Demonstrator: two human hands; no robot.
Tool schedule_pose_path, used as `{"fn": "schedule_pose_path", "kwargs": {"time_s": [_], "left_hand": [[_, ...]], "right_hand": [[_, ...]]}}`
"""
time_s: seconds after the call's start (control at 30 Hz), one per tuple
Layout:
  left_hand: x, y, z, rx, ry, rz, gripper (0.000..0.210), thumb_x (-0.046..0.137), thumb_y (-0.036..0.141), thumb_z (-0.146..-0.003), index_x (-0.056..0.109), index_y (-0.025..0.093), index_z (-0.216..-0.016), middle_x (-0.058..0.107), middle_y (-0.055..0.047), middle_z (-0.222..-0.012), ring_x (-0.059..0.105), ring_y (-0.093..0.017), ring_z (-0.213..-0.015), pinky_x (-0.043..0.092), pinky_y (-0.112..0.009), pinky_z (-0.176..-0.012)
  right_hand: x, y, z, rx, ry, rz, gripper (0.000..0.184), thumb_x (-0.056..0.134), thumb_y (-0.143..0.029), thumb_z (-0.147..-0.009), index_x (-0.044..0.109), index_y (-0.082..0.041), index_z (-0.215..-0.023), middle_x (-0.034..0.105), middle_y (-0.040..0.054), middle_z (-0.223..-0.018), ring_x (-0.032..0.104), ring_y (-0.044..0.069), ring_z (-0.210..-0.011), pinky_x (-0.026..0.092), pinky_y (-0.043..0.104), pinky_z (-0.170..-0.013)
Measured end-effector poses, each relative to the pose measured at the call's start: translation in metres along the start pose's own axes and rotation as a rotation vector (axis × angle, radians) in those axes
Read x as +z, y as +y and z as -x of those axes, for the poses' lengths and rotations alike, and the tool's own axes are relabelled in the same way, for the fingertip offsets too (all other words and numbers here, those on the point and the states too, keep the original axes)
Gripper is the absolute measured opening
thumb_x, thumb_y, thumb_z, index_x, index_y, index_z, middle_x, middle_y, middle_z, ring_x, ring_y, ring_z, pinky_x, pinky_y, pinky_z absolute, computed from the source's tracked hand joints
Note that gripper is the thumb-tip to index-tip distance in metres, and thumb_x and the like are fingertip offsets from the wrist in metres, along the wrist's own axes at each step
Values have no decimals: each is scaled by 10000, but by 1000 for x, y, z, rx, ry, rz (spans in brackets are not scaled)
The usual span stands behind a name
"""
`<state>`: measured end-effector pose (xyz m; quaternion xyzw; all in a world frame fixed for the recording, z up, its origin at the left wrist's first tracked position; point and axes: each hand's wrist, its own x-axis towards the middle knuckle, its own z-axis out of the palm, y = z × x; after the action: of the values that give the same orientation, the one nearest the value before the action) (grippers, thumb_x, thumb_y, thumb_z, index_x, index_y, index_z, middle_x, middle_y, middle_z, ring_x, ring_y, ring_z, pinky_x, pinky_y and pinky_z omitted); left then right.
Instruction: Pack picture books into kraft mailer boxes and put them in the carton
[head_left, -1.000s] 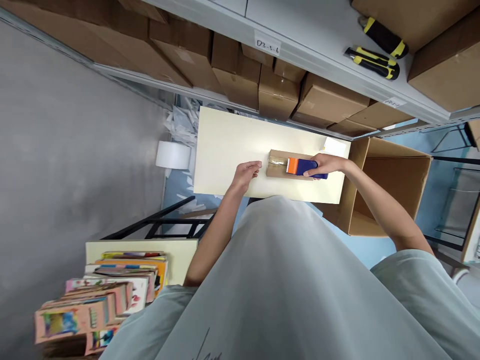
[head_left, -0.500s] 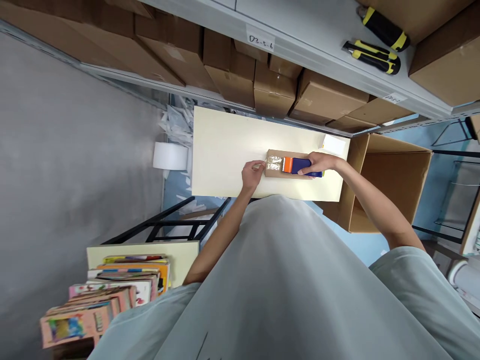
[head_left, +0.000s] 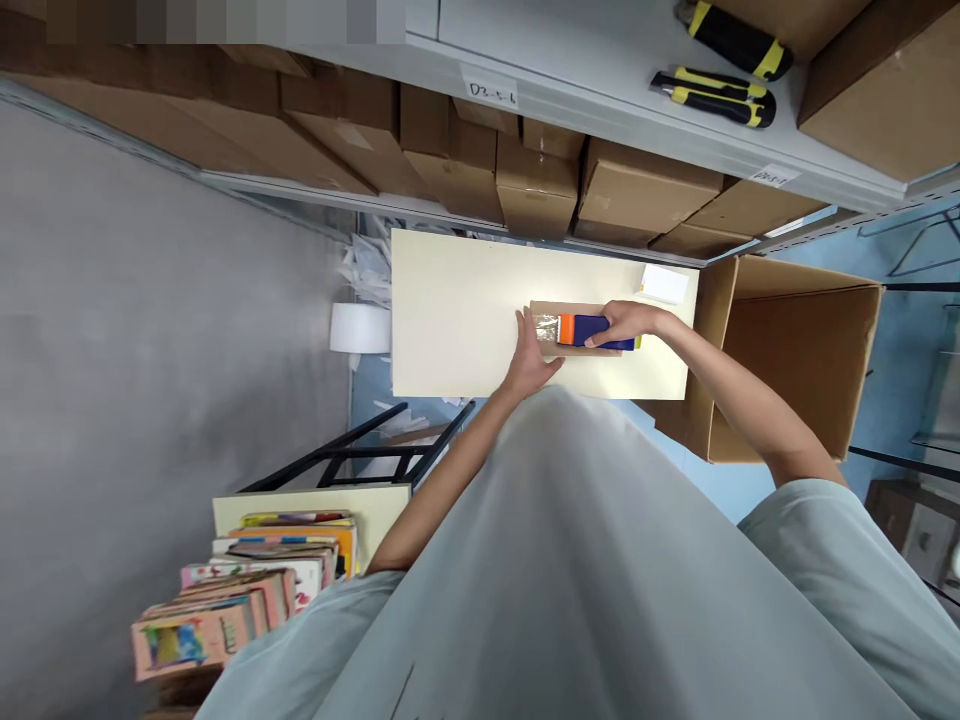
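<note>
Dispenser (head_left: 588,328) in right grip (head_left: 624,322), over carton (head_left: 577,309).

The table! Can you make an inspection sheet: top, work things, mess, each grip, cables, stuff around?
Surface: pale rectangular table
Job's things: brown carton, shiny tape on its top; blue tape dispenser over it
Clutter: white item at far right; crumpled white material past left end
Left grip: open at carton's left end
Right grip: closed around tape dispenser
Cables: nothing seen
Surroundings: shelf with brown boxes, tools; big open box right; books lower left
</note>
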<state>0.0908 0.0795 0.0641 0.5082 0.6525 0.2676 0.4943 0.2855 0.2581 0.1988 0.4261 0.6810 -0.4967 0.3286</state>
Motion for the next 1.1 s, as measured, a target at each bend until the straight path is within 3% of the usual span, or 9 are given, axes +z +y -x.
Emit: {"fn": "schedule_pose_path", "kwargs": {"time_s": [0.07, 0.17, 0.33, 0.5, 0.63, 0.8, 0.93, 1.1], "left_hand": [[-5, 3, -15, 115, -55, -202, 1612, 980, 636, -722, -107, 133, -1800, -164, -265, -1854, -150, -479, -1725, 67, -655, -1398], [-10, 11, -36, 220, -138, -452, 1623, 974, 681, -692, -46, 77, -1801, -94, -272, -1863, -191, -485, -1715, -84, -677, -1378], [-6, 16, -45, 210, -158, -590, 1504, 847, 756, -791, 10, 5, -1791, 30, -277, -1865, -86, -462, -1742, -106, -623, -1390], [-6, 14, -41, 187, -171, -623, 1483, 791, 798, -816, 33, -38, -1777, 79, -320, -1850, -47, -470, -1744, -80, -621, -1391], [-6, 11, -44, 191, -164, -616, 1473, 792, 800, -810, 65, -41, -1775, 107, -335, -1842, -44, -491, -1739, -66, -643, -1388], [-6, 9, -48, 179, -156, -621, 1468, 747, 847, -811, 99, -61, -1766, 123, -355, -1832, -23, -505, -1736, -51, -644, -1391], [-5, 13, -48, 164, -153, -632, 1473, 704, 884, -816, 121, -94, -1751, 140, -378, -1819, -13, -516, -1733, -34, -643, -1393], [-5, 22, -49, 121, -164, -643, 1495, 678, 927, -801, 123, -80, -1756, 136, -380, -1818, -17, -520, -1732, -13, -644, -1396]], "right_hand": [[0, 0, 1, 9, 3, 30, 575, 882, -732, -738, 740, -181, -822, 691, 25, -708, 638, 186, -675, 464, 299, -646], [-1, 2, 3, 18, -14, 51, 575, 865, -739, -764, 709, -186, -742, 683, 35, -692, 646, 195, -684, 465, 306, -660], [0, 5, 5, 18, 7, 59, 516, 887, -666, -788, 690, -198, -700, 723, 53, -727, 710, 227, -767, 503, 306, -714], [0, 19, 10, -51, -182, -150, 488, 886, -658, -811, 697, -212, -749, 759, 43, -738, 722, 204, -719, 567, 306, -747], [-13, 51, 18, -35, -194, -167, 578, 942, -737, -708, 725, -209, -802, 760, 38, -712, 723, 207, -688, 592, 320, -716], [-39, 118, 47, 4, -202, -223, 713, 945, -864, -573, 745, -208, -766, 753, 58, -694, 729, 232, -662, 602, 357, -678], [-52, 165, 68, 13, -194, -305, 721, 975, -861, -504, 738, -221, -736, 743, 55, -690, 718, 237, -643, 597, 371, -663], [-53, 192, 57, 37, -203, -252, 740, 972, -857, -510, 779, -205, -804, 757, 62, -724, 739, 254, -696, 600, 381, -707]]}}
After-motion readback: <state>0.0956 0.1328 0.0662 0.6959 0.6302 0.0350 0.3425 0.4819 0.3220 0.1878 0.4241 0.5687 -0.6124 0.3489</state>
